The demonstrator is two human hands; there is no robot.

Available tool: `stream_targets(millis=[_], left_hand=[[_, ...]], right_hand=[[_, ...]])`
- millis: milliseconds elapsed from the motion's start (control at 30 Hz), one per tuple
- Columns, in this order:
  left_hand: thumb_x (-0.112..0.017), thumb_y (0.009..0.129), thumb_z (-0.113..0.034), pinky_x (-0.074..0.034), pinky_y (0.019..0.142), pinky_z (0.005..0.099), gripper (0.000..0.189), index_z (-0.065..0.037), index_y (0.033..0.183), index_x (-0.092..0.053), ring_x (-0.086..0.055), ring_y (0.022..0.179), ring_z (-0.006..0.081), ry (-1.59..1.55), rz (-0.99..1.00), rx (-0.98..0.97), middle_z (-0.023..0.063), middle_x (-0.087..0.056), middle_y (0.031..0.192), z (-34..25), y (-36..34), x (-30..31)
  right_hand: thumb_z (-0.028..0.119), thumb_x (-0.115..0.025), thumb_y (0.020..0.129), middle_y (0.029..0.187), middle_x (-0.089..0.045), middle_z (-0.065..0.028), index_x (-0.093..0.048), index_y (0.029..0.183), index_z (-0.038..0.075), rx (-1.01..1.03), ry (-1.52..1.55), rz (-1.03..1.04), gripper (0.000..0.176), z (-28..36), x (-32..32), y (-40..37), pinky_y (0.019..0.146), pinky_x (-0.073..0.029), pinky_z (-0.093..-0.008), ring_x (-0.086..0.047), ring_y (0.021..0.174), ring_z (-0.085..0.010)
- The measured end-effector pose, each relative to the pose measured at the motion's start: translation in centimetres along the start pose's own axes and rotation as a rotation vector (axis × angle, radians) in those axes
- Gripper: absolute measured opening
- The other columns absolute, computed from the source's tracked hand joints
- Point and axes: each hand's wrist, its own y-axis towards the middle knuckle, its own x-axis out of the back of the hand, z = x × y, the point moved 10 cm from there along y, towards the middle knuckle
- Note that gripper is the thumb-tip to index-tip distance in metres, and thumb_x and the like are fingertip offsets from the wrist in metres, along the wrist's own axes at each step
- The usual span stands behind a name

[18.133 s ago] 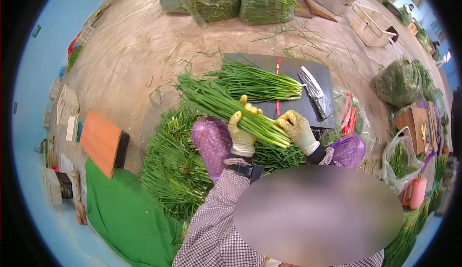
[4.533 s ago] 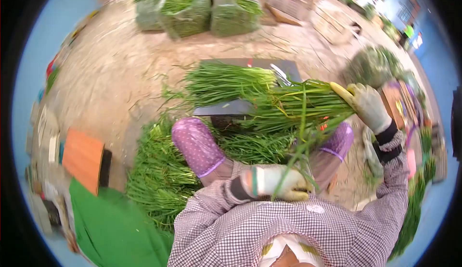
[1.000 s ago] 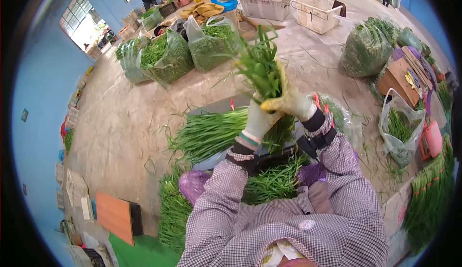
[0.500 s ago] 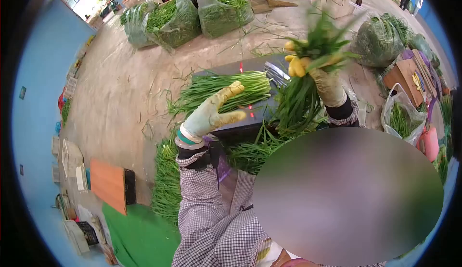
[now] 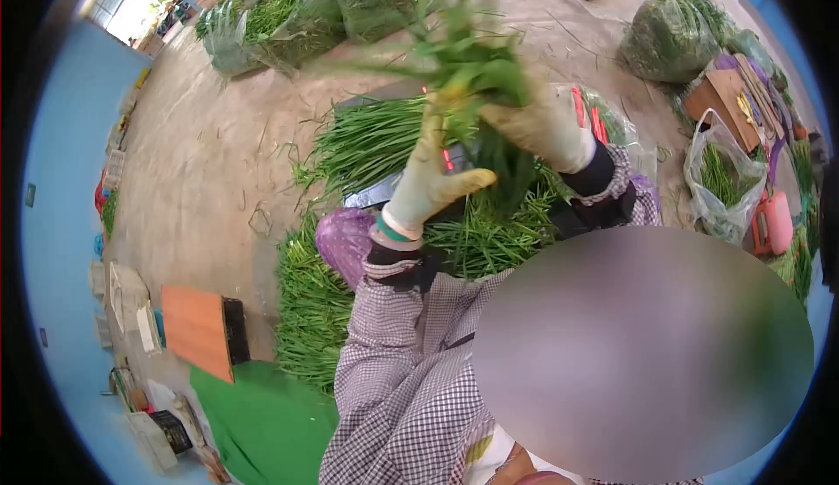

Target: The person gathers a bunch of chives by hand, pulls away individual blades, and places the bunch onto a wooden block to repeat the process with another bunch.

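Note:
My right hand (image 5: pixel 546 131), in a yellow-stained pale glove, is closed round a bunch of garlic chives (image 5: pixel 481 70) held up before me. The leaves are smeared by motion, and some hang below the wrist. My left hand (image 5: pixel 428 170), gloved too, is raised against the bunch's left side with fingers stretched upward and thumb apart. Behind it, a neat sheaf of garlic chives (image 5: pixel 371 140) lies on a dark low platform, partly covered by my hands. More loose garlic chives (image 5: pixel 494 236) lie under my wrists.
A heap of garlic chives (image 5: pixel 310 310) lies on the floor at left, beside a green cloth (image 5: pixel 262 424) and an orange board (image 5: pixel 197 328). Filled plastic bags (image 5: pixel 301 26) stand at the back; another bag (image 5: pixel 725 175) is at right by a pink container (image 5: pixel 773 223).
My right hand has brought the bunch leftward and my left hand has moved right and up to meet it. The view has shifted, and a purple-covered knee now shows.

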Motion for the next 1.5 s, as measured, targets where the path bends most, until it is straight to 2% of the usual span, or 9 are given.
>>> stream_targets(millis=[133,333,467,633,900,1033,1267,1300,1500], left_hand=[[-0.061,0.096,-0.050,-0.036,0.117,0.0454,0.086,-0.001,0.156,-0.024,-0.041,0.141,0.0327,-0.585,0.112,0.257,0.0177,-0.036,0.156,3.5,-1.7,-2.6],[-0.055,0.101,-0.032,-0.045,0.105,0.0418,0.056,-0.001,0.145,-0.041,-0.057,0.117,0.0267,-0.439,-0.559,0.064,0.0157,-0.055,0.131,5.8,-5.0,5.2],[-0.062,0.096,-0.014,-0.050,0.090,0.0384,0.035,0.000,0.127,-0.053,-0.061,0.083,0.0172,-0.233,-0.593,-0.070,0.0058,-0.062,0.087,-1.8,-6.7,9.3],[-0.060,0.098,-0.013,-0.046,0.092,0.0359,0.025,-0.007,0.120,-0.053,-0.049,0.078,0.0120,-0.609,-0.657,-0.078,-0.0021,-0.045,0.081,-1.1,-10.9,13.4],[-0.058,0.099,-0.011,-0.048,0.087,0.0328,0.015,-0.006,0.113,-0.055,-0.046,0.071,0.0113,-0.917,-0.796,-0.332,-0.0030,-0.042,0.076,-3.7,-17.0,19.5],[-0.059,0.097,-0.011,-0.049,0.085,0.0306,0.016,-0.005,0.111,-0.055,-0.053,0.073,0.0129,-0.808,-0.957,-0.393,-0.0011,-0.050,0.077,-3.5,-22.2,22.9],[-0.064,0.094,-0.011,-0.051,0.082,0.0283,0.016,-0.002,0.107,-0.060,-0.057,0.074,0.0129,-0.948,-1.019,-0.460,0.0008,-0.057,0.075,-0.6,-25.6,24.1],[-0.063,0.094,-0.010,-0.051,0.082,0.0284,0.016,-0.002,0.107,-0.061,-0.057,0.075,0.0130,-0.956,-1.021,-0.463,0.0010,-0.057,0.075,-0.1,-26.2,24.4],[-0.059,0.093,-0.009,-0.051,0.080,0.0291,0.020,-0.001,0.112,-0.063,-0.054,0.072,0.0117,-1.030,-1.152,-0.431,-0.0013,-0.054,0.071,3.9,-30.8,26.4]], right_hand=[[0.012,-0.072,0.073,0.124,-0.058,-0.0163,-0.064,0.115,0.006,0.620,-0.615,0.029,0.043,5.5,-5.6,0.8,0.108,-0.036,-0.0488,-0.053,0.120,-0.0346],[0.033,-0.074,0.086,0.138,-0.055,-0.0155,-0.054,0.137,0.006,0.483,-0.470,0.181,0.061,3.7,-7.8,0.3,0.116,-0.032,-0.0438,-0.048,0.135,-0.0317],[0.029,-0.068,0.096,0.139,-0.058,-0.0114,-0.052,0.143,0.006,0.098,0.092,-0.012,0.055,-3.7,-1.1,-1.3,0.107,-0.045,-0.0361,-0.058,0.125,-0.0220],[0.024,-0.064,0.100,0.121,-0.069,-0.0060,-0.066,0.128,0.007,-0.035,0.076,0.061,0.033,-13.3,-4.2,-3.8,0.099,-0.049,-0.0318,-0.064,0.112,-0.0154],[0.081,-0.072,0.067,0.161,-0.029,-0.0238,-0.004,0.163,0.025,-0.348,-0.370,0.655,0.131,-23.2,-13.0,-9.9,0.119,-0.023,-0.0547,-0.028,0.148,-0.0439],[0.062,-0.084,0.071,0.165,-0.014,-0.0260,0.007,0.161,0.010,-0.368,0.087,0.609,0.138,-20.8,-15.2,-12.8,0.123,-0.020,-0.0429,-0.019,0.152,-0.0364],[0.035,-0.085,0.079,0.156,-0.031,-0.0310,0.013,0.161,0.014,-0.493,-0.058,0.360,0.129,-20.0,-17.8,-15.9,0.118,-0.031,-0.0380,-0.038,0.144,-0.0376],[0.033,-0.075,0.086,0.129,-0.059,-0.0303,-0.005,0.163,0.016,-0.754,-0.123,0.431,0.105,-21.1,-16.9,-17.1,0.098,-0.050,-0.0424,-0.063,0.112,-0.0438],[0.031,-0.058,0.096,0.073,-0.067,-0.0116,-0.057,0.115,0.016,-0.139,-0.698,0.507,0.024,-21.1,-11.6,-15.8,0.056,-0.052,-0.0442,-0.068,0.065,-0.0324]])
